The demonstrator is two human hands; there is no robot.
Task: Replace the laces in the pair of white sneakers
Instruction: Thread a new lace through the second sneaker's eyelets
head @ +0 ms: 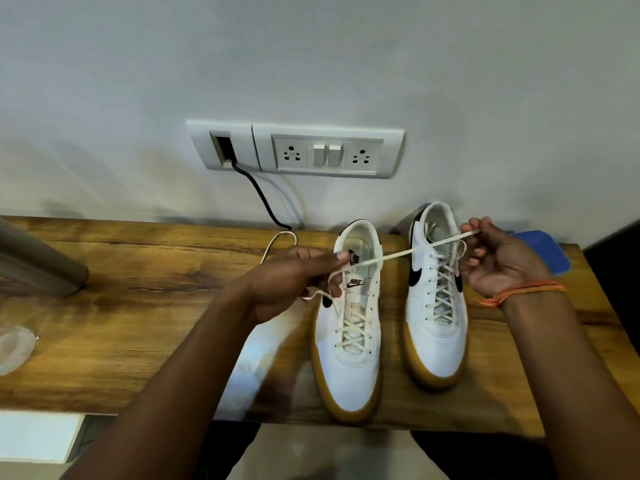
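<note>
Cream flat shoelace (398, 255) stretched taut between both hands above two white leather sneakers with gum soles: left sneaker (349, 341) half laced, toe at the table's (138, 306) near edge; right sneaker (437, 306) fully laced, near the right edge. Left hand (294, 282) pinches the lace, tail looping behind. Right hand (498, 261) pinches the other end. Blue object (550, 251) partly hidden behind right hand. Bare wood left of the shoes.

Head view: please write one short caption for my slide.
Both hands hold a cream lace taut above two white sneakers on a wooden table.
</note>
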